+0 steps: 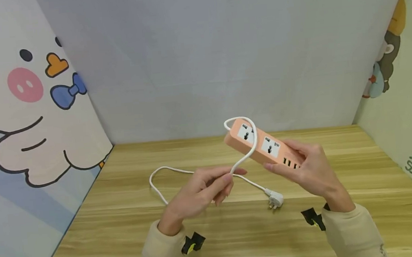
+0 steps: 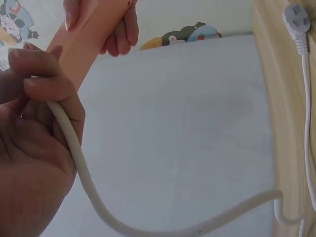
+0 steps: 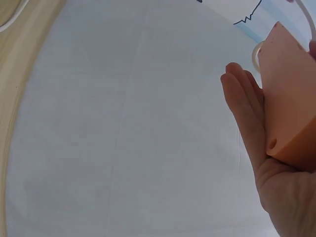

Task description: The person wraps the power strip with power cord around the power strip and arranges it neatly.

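Observation:
An orange-pink power strip with white socket faces and several USB slots is held up, tilted, over the table. My right hand grips its near right end, thumb on one side and fingers on the other; the right wrist view shows the palm against the strip's end. My left hand pinches the white cord between thumb and fingers, a short way from the strip. From the strip's far end the cord loops over the first socket to this hand. Its white plug lies on the table between the hands.
The wooden table runs back to a pale grey cloth wall. A panel with a cartoon duck stands at left, a light green printed panel at right. More cord curves across the tabletop behind the left hand.

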Action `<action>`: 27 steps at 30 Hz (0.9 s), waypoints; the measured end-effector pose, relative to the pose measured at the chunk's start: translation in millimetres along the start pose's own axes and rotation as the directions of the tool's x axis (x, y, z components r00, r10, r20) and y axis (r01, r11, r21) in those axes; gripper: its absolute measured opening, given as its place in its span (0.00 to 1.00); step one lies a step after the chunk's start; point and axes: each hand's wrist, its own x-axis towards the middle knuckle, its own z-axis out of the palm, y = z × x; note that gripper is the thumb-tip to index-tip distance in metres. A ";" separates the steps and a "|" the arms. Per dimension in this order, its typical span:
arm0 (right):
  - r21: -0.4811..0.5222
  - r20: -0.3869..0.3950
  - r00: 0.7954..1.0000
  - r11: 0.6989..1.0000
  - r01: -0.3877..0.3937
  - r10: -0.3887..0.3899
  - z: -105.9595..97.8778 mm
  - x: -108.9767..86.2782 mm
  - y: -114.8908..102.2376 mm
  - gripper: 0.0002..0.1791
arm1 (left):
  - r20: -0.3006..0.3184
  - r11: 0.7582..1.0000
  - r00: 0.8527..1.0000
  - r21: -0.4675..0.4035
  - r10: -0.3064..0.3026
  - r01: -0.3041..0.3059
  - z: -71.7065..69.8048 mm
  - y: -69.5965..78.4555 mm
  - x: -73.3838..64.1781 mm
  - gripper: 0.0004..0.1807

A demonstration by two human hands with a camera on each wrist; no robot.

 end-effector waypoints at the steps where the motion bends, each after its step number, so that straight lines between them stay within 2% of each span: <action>1: 0.003 -0.007 1.000 1.000 -0.008 0.008 -1.6 -0.4 0.6 0.25 | 0.019 1.000 1.000 0.014 -0.014 0.013 -0.5 -0.8 0.7 0.16; 5: 0.055 -0.086 0.996 0.998 -0.030 0.035 -11.6 -3.2 1.6 0.25 | 0.048 0.994 0.996 0.091 -0.072 0.068 -5.3 -7.1 -0.1 0.15; 8: 0.072 -0.153 0.988 0.997 -0.020 0.031 -20.7 -5.8 0.9 0.25 | 0.028 0.988 0.994 0.121 -0.101 0.097 -8.6 -13.1 -1.4 0.16; 10: 0.069 -0.159 0.987 0.998 -0.013 0.024 -24.6 -6.5 0.0 0.25 | 0.024 0.987 0.994 0.126 -0.106 0.102 -8.6 -16.1 -0.3 0.16; 14: 0.067 -0.102 0.995 0.998 0.000 0.007 -24.6 -6.1 -3.4 0.25 | 0.032 0.981 0.991 0.149 -0.131 0.125 -6.3 -19.6 1.8 0.16; 20: 0.128 -0.016 1.000 0.992 0.022 -0.020 -20.1 -6.6 -9.2 0.25 | -0.026 0.972 0.977 0.099 -0.213 0.214 -8.3 -26.7 1.3 0.15; 27: 0.217 0.104 0.990 0.974 0.073 -0.097 -14.9 -10.1 -10.1 0.24 | -0.077 0.957 0.960 0.088 -0.271 0.277 -12.6 -32.6 0.0 0.14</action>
